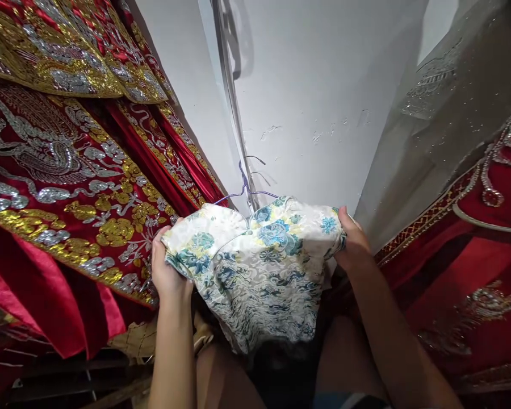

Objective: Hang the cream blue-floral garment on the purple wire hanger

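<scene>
A white dress (264, 278) with blue, green and yellow flowers hangs on a thin purple wire hanger (245, 190) in the middle of the view. Its collar and diagonal front edge face me, and the lower part falls into shadow. At the left sleeve edge, my left hand (168, 267) is closed on the cloth. My right hand (353, 238) grips the opposite sleeve edge, its thumb on top. Between them the shoulders are spread out sideways. The fingers of both hands are partly hidden behind the fabric.
Red garments (68, 165) with gold and silver sequin embroidery hang on the left. More red beaded clothing (472, 272) is at the right, below a clear plastic cover (434, 113). A metal rail (230, 85) runs along the white wall (315, 74).
</scene>
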Motion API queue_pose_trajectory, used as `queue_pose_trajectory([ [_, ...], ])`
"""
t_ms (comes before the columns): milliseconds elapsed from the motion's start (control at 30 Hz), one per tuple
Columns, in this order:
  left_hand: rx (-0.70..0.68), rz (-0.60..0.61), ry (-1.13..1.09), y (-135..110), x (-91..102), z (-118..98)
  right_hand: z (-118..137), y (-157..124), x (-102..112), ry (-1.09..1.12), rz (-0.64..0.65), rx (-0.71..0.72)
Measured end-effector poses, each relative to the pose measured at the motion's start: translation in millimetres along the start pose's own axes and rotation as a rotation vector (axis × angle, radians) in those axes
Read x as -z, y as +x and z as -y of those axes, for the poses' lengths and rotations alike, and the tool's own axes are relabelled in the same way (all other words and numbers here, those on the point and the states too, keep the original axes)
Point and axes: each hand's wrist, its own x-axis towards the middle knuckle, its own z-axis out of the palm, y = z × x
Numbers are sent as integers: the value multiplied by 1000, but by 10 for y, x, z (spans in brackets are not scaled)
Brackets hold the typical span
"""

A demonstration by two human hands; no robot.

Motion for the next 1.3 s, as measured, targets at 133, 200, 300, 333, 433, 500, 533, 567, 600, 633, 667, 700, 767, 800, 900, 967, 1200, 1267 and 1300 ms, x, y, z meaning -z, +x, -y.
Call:
queue_pose_trajectory([
  [133,-27,-6,209,67,211,-40,227,-112,-257,26,-16,-175],
  [200,-75,-56,293,42,328,-15,294,-153,-349,3,-2,-189],
  [300,-142,-102,457,-33,467,41,308,-160,-357,-46,80,-139],
  [333,-167,-80,526,-62,500,56,298,-150,-333,-52,93,-129],
  [433,-181,144,690,-149,546,74,276,-89,-259,-41,31,-145],
  [500,-162,340,769,-196,523,65,285,-30,-233,-24,-36,-151],
  [533,-173,409,816,-215,499,59,293,1,-226,-15,-52,-142],
  [567,-204,450,867,-229,469,53,301,30,-221,-10,-60,-124],
  [600,-250,466,917,-238,438,50,307,55,-217,-13,-65,-102],
  [633,-296,464,956,-242,409,50,313,74,-215,-20,-69,-85],
  [667,-333,454,982,-241,383,53,320,86,-214,-28,-82,-74],
  [700,-358,441,994,-237,361,56,330,91,-217,-32,-98,-68],
  [767,-389,414,992,-225,324,61,364,81,-234,-18,-117,-58],
  [800,-404,401,989,-219,306,60,390,67,-246,-1,-119,-51],
  [900,-446,381,970,-214,249,32,477,3,-260,51,-142,-53],
  [967,-457,389,965,-222,223,3,512,-45,-239,56,-180,-99],
  [1200,-430,405,1066,-347,412,36,327,-242,-116,-57,-47,-119],
  [1267,-430,410,1134,-398,482,97,270,-344,-92,-47,-14,-131],
  [1300,-429,417,1161,-416,500,128,258,-389,-81,-29,-9,-152],
])
